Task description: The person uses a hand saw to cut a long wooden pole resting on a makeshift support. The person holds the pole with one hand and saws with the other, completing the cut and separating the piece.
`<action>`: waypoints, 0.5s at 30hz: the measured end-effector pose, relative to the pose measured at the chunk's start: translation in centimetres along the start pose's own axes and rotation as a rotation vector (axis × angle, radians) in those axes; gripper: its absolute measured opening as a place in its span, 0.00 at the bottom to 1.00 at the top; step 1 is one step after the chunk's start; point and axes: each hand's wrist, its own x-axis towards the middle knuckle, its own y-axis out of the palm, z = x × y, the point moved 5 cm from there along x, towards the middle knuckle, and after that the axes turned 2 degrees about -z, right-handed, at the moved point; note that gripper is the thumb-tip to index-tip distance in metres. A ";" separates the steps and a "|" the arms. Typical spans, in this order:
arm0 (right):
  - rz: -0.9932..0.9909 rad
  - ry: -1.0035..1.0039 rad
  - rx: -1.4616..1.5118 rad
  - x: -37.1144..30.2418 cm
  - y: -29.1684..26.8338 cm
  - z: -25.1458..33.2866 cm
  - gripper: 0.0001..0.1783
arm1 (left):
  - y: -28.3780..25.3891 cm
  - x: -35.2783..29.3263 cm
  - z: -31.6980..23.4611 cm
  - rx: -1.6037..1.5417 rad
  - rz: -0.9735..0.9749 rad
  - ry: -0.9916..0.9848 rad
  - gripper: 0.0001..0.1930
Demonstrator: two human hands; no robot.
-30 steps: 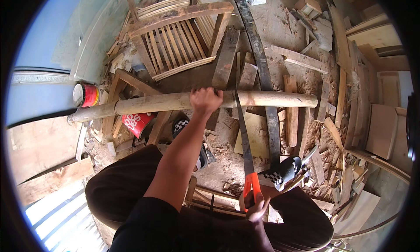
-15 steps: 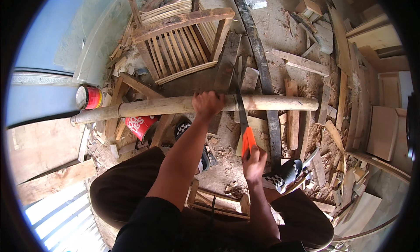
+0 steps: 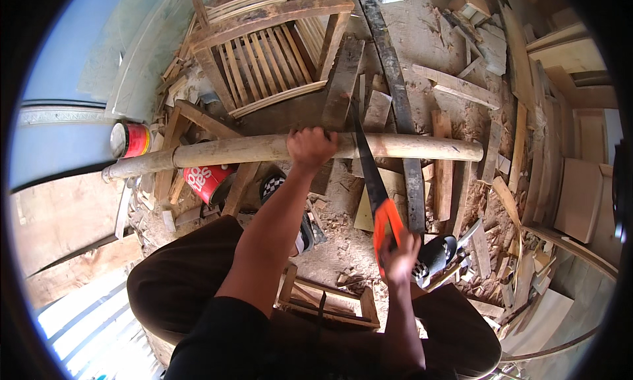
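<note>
A long, pale bamboo pole (image 3: 237, 150) lies crosswise in front of me. My left hand (image 3: 311, 146) is closed over it near its middle and presses from above. Just right of that hand, the dark blade of a handsaw (image 3: 371, 175) crosses the bamboo, its tip pointing away from me. My right hand (image 3: 400, 256) grips the saw's orange handle, close to my right shoe. The cut itself is too small to make out.
Beyond the pole stands a slatted wooden frame (image 3: 273, 60). A dark beam (image 3: 390, 76) runs beneath the bamboo. A red can (image 3: 210, 182) and a smaller paint tin (image 3: 130, 140) sit at the left. Wood offcuts (image 3: 458, 90) and shavings litter the right side.
My right hand has drawn the saw back toward me and slightly right, so more of the handle shows. My left hand stays on the bamboo pole.
</note>
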 end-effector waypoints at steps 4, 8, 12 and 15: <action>-0.132 0.451 0.831 0.9 3.4 5.5 0.13 | 0.3 -0.3 0.4 0.019 0.167 -0.072 0.24; -0.088 0.237 0.458 -1.6 3.1 6.5 0.13 | 0.0 -0.2 0.6 0.014 0.049 -0.047 0.24; -0.043 0.518 0.675 -13.9 0.2 2.0 0.22 | -0.6 -0.8 0.3 -0.016 0.107 -0.047 0.24; -0.025 0.420 0.650 -12.8 -3.7 6.3 0.31 | -0.5 -0.5 0.9 -0.008 0.145 -0.064 0.22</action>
